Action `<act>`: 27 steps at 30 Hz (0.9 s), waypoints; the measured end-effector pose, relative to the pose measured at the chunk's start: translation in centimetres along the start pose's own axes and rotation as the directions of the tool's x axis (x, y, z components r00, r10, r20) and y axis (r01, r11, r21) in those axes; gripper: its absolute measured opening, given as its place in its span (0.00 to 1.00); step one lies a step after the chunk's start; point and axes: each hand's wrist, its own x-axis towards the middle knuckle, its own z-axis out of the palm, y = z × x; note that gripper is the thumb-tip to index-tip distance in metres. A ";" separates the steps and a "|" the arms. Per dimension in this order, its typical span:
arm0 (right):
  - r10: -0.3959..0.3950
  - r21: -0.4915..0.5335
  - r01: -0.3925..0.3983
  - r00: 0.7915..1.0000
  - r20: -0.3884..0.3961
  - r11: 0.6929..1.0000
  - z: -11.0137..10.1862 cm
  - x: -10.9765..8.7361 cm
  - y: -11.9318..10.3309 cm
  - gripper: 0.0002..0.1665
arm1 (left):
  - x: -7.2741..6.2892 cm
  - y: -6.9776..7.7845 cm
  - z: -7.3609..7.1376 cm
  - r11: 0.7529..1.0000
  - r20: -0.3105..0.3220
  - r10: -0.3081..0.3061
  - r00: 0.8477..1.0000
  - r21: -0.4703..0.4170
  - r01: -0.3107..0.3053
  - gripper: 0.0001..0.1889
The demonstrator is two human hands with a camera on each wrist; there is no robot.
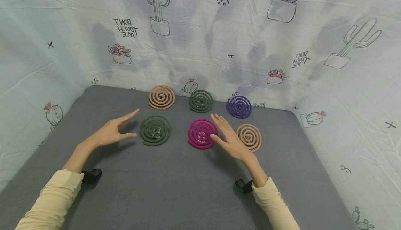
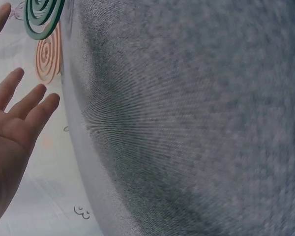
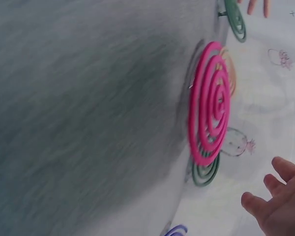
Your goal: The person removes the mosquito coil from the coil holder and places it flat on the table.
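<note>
My left hand [image 1: 109, 131] hovers over the table with fingers extended and thumb apart, holding nothing. Just right of its fingertips stands a dark green spiral coil [image 1: 155, 130], like a mosquito coil. My right hand [image 1: 230, 137], fingers also extended, is between a pink coil [image 1: 202, 133] and a tan coil [image 1: 249, 137]; its thumb tip overlaps the pink one's right edge in the head view. In the right wrist view the pink coil [image 3: 210, 103] appears raised off the table on a small stand, with the right hand [image 3: 280, 196] apart from it.
Along the table's far edge is a back row: a tan coil [image 1: 161, 97], a dark green coil [image 1: 201, 101] and a purple coil [image 1: 239, 106]. Behind the grey table [image 1: 175, 188] hangs a white curtain [image 1: 200, 42] printed with cacti. Each wrist carries a black camera band.
</note>
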 end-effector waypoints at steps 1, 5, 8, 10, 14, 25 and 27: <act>-0.008 0.010 0.008 1.000 0.008 1.000 0.2 0.3 -0.1 0.38 | 0.0 0.0 0.0 1.000 0.003 0.008 1.000 -0.016 -0.008 0.46; -0.048 0.054 0.047 0.999 0.020 0.997 0.8 1.6 -0.8 0.38 | 0.0 -0.2 0.0 0.997 0.023 0.026 0.999 -0.070 -0.024 0.45; -0.076 0.106 0.073 0.997 0.026 0.992 1.4 2.4 -1.4 0.37 | 0.1 -0.5 0.0 0.996 0.035 0.023 0.999 -0.085 -0.020 0.45; -0.081 0.147 0.075 0.996 0.033 0.986 1.8 3.0 -1.7 0.36 | 0.1 -0.6 0.0 0.995 0.042 0.017 0.999 -0.103 -0.012 0.44; -0.076 0.253 0.058 0.995 0.065 0.966 2.8 4.2 -2.1 0.33 | 0.2 -0.7 -0.1 0.986 0.057 0.019 0.998 -0.164 -0.010 0.42; -0.114 0.571 -0.005 0.978 0.173 0.821 5.2 7.1 -3.7 0.32 | 0.6 -1.0 0.0 0.957 0.097 0.000 0.995 -0.290 0.028 0.40; -0.114 0.584 -0.006 0.979 0.169 0.812 5.4 7.3 -4.6 0.32 | 0.7 -1.1 0.1 0.952 0.098 -0.003 0.995 -0.306 0.033 0.40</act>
